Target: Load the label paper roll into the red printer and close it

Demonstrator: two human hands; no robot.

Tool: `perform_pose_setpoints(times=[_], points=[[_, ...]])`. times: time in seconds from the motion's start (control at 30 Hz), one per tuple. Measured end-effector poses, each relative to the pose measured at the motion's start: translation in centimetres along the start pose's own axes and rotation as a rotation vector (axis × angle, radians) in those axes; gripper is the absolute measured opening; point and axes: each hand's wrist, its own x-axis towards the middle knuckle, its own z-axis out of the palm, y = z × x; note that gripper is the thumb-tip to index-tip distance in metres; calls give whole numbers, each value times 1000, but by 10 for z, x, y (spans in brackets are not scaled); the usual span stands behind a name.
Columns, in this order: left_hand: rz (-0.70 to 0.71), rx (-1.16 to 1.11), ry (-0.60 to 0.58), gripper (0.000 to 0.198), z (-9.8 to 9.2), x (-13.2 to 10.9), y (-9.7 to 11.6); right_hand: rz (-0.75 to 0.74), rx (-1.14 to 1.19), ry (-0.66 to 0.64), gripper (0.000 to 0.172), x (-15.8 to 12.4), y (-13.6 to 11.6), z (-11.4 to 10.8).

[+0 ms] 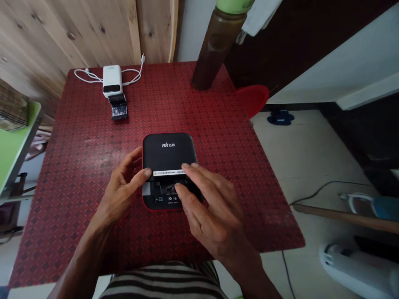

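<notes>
A black square device [168, 153] with rounded corners, white lettering and a white warning label lies on the red patterned table [93, 149]. Its front part shows a recessed section with small parts and printed marks. My left hand [124, 187] holds the device's left side, thumb on top near the label and fingers around the edge. My right hand [212, 203] is over the device's right front. One fingertip is at the label's right end, another at the recess; whether anything is between them is too small to tell.
Toward the back left lie a white power bank [112, 79] with a cable and a dark crumpled strip [119, 109]. A tall brown bottle [213, 45] with a green lid stands at the back. A red stool [254, 99] is beyond the right edge.
</notes>
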Motion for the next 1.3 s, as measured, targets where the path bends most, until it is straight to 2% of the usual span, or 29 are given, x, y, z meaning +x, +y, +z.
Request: perform_pose_setpoints(times=[0.17, 0.37, 0.53, 0.6, 0.7, 0.8, 1.13, 1.3], points=[[25, 81, -6, 56, -1, 1, 2, 38, 70, -27, 30, 3, 2, 3], [68, 153, -40, 54, 0, 2, 5, 55, 69, -30, 28, 8, 2, 3], [39, 144, 53, 53, -1, -5, -6, 75, 143, -30, 34, 1, 4, 2], [23, 119, 79, 50, -2, -12, -12, 112, 185, 11, 35, -6, 5, 0], [-20, 31, 45, 52, -5, -23, -18, 210, 188, 107, 36, -18, 8, -2], [-52, -32, 5, 57, -7, -29, -19, 293, 195, 118, 35, -27, 9, 0], [5, 40, -49, 57, -10, -26, -12, 313, 190, 66, 39, -29, 7, 3], [10, 78, -42, 57, -10, -27, -10, 316, 193, 96, 42, -30, 6, 7]])
